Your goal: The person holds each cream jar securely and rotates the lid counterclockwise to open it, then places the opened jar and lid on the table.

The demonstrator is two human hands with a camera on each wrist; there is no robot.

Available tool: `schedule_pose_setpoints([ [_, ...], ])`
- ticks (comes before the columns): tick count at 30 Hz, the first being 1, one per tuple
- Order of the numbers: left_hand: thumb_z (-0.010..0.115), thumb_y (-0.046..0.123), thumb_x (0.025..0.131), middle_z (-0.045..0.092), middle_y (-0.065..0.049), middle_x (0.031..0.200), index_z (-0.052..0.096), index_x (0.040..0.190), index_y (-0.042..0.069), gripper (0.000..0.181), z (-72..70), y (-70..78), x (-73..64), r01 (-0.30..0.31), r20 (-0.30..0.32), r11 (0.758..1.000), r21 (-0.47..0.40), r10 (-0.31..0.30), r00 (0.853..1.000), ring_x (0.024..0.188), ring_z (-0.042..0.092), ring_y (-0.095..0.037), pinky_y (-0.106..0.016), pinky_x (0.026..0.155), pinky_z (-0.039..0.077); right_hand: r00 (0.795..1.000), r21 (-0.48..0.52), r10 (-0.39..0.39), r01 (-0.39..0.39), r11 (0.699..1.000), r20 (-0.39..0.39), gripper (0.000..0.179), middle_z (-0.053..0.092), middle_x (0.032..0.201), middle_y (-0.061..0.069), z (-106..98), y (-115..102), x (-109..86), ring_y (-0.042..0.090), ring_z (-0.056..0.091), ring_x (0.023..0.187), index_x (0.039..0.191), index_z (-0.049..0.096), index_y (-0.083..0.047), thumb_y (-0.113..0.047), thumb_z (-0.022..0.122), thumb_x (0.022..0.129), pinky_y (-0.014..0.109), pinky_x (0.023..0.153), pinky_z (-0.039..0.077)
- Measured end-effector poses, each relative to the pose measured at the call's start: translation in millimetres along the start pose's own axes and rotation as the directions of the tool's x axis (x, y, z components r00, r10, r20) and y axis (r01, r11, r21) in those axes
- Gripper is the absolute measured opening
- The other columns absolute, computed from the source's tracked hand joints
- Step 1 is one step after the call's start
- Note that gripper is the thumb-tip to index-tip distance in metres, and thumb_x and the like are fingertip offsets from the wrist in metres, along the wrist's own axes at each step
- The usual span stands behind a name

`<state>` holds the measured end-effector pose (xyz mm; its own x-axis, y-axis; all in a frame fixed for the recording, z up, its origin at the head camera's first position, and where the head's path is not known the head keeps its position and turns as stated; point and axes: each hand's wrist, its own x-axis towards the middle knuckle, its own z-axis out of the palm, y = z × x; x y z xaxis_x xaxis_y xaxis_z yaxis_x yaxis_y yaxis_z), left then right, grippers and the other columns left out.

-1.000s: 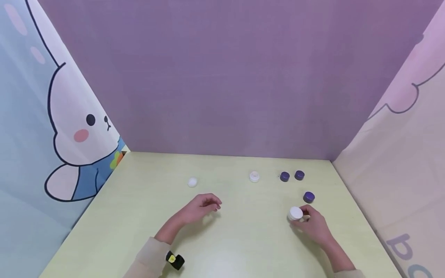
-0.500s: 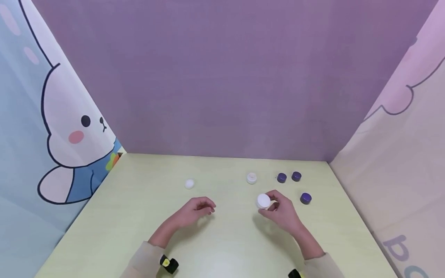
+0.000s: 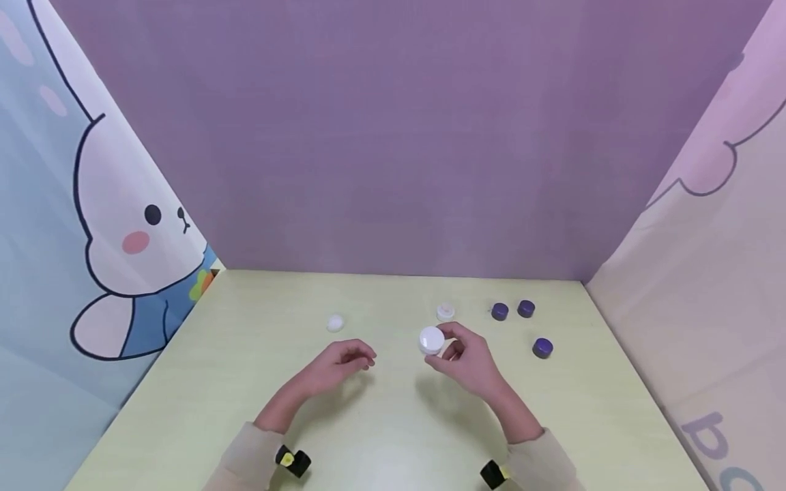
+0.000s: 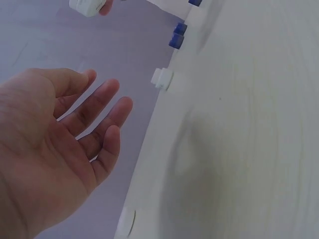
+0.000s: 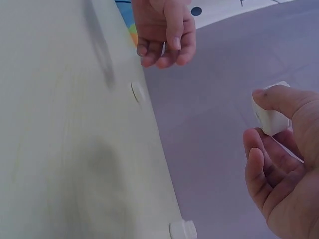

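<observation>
My right hand point(image 3: 464, 359) pinches a small round white jar point(image 3: 432, 339) between thumb and fingers, raised above the table, its smooth flat top towards the head camera. The same jar shows from the side in the right wrist view. My left hand point(image 3: 340, 366) hovers over the table to the left, fingers loosely bent and holding nothing, palm visible in the left wrist view. Just behind the held jar stands a white piece with a narrower stepped neck point(image 4: 162, 78). A flat white round lid point(image 3: 335, 323) lies beyond the left hand.
Two dark purple caps point(image 3: 500, 311) sit side by side at the back right, and another purple cap point(image 3: 543, 348) lies nearer. A purple backdrop point(image 3: 393, 170) rises at the table's point(image 3: 276, 300) far edge; printed cloths hang on both sides.
My right hand has carried the white jar leftward and up off the right side of the table, towards the middle. The left hand has barely moved.
</observation>
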<state>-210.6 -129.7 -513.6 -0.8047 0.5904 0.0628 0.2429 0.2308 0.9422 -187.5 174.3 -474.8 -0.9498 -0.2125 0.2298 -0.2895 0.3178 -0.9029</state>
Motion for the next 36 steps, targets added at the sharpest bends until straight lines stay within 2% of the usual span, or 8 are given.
schedule_pose_setpoints([
  [7,0.054,0.014,0.101,0.063,-0.021,0.108,0.064,0.114,0.009,0.016,-1.9,16.9,-4.9,-0.029,-0.008,0.999,0.030,0.029,1.000,0.100,0.060,-0.039,-0.039,0.084,0.053,0.999,0.009,-0.019,0.019,1.000,0.051,0.044,0.066,0.098,0.003,7.9,-12.3,3.2,0.018,0.062,0.068,0.114,0.065,-0.016,-0.009,0.084,0.075,0.027,0.055,0.051],
  [10,0.055,0.016,0.101,0.066,-0.011,0.106,0.064,0.113,0.014,0.016,-0.4,23.4,-6.2,-0.061,-0.040,0.996,0.069,0.064,0.997,0.098,0.062,-0.029,-0.034,0.082,0.053,0.997,0.018,-0.017,0.015,1.000,0.073,0.044,0.067,0.102,0.003,11.9,-18.3,3.3,0.017,0.065,0.069,0.114,0.063,-0.015,-0.004,0.082,0.075,0.028,0.058,0.054],
  [14,0.055,0.008,0.099,0.066,-0.003,0.103,0.064,0.112,0.009,0.016,2.1,40.7,-7.9,-0.090,-0.091,0.990,0.106,0.099,0.991,0.095,0.064,-0.025,-0.031,0.079,0.053,0.993,0.100,-0.005,-0.007,0.995,0.119,0.044,0.063,0.114,0.011,17.8,-30.4,1.3,0.023,0.068,0.076,0.114,0.057,-0.006,0.005,0.077,0.076,0.030,0.065,0.057],
  [17,0.056,0.002,0.098,0.066,-0.004,0.103,0.063,0.112,0.002,0.016,3.9,42.7,-6.9,-0.119,-0.119,0.987,0.105,0.132,0.984,0.093,0.064,-0.027,-0.032,0.077,0.053,0.991,0.122,-0.007,-0.009,0.992,0.135,0.043,0.063,0.114,0.015,23.3,-29.9,-2.8,0.022,0.068,0.076,0.112,0.053,-0.002,0.009,0.075,0.077,0.029,0.068,0.056],
  [19,0.056,0.004,0.098,0.065,-0.003,0.103,0.063,0.113,0.004,0.016,4.2,34.1,-2.6,-0.148,-0.131,0.983,0.105,0.161,0.978,0.092,0.065,-0.026,-0.031,0.075,0.053,0.991,0.113,-0.027,0.012,0.994,0.130,0.043,0.064,0.111,0.014,25.5,-25.1,-4.8,0.019,0.067,0.074,0.111,0.052,-0.003,0.008,0.075,0.077,0.029,0.067,0.056],
  [23,0.058,0.007,0.098,0.064,0.000,0.105,0.062,0.115,0.010,0.018,5.5,35.9,5.0,-0.188,-0.144,0.977,0.101,0.201,0.969,0.089,0.064,-0.024,-0.032,0.072,0.053,0.991,0.071,-0.048,0.040,0.997,0.123,0.043,0.065,0.104,0.008,26.7,-20.7,-5.9,0.015,0.064,0.069,0.111,0.055,-0.008,0.003,0.079,0.077,0.029,0.064,0.055],
  [28,0.063,0.008,0.095,0.063,0.005,0.107,0.062,0.115,0.017,0.022,5.6,39.4,7.7,-0.200,-0.160,0.971,0.129,0.219,0.962,0.089,0.063,-0.018,-0.033,0.073,0.052,0.991,0.043,-0.032,0.026,0.999,0.129,0.042,0.066,0.094,0.005,27.0,-18.4,-5.8,0.016,0.064,0.068,0.111,0.058,-0.010,-0.003,0.081,0.077,0.028,0.064,0.054],
  [36,0.076,0.008,0.085,0.064,0.005,0.109,0.063,0.114,0.017,0.034,8.0,47.6,7.5,-0.193,-0.183,0.966,0.174,0.224,0.957,0.092,0.064,-0.024,-0.037,0.076,0.050,0.992,0.015,-0.035,0.033,0.999,0.125,0.040,0.066,0.099,0.002,24.1,-16.2,-3.5,0.016,0.064,0.066,0.112,0.061,-0.013,-0.006,0.081,0.078,0.027,0.060,0.053],
])
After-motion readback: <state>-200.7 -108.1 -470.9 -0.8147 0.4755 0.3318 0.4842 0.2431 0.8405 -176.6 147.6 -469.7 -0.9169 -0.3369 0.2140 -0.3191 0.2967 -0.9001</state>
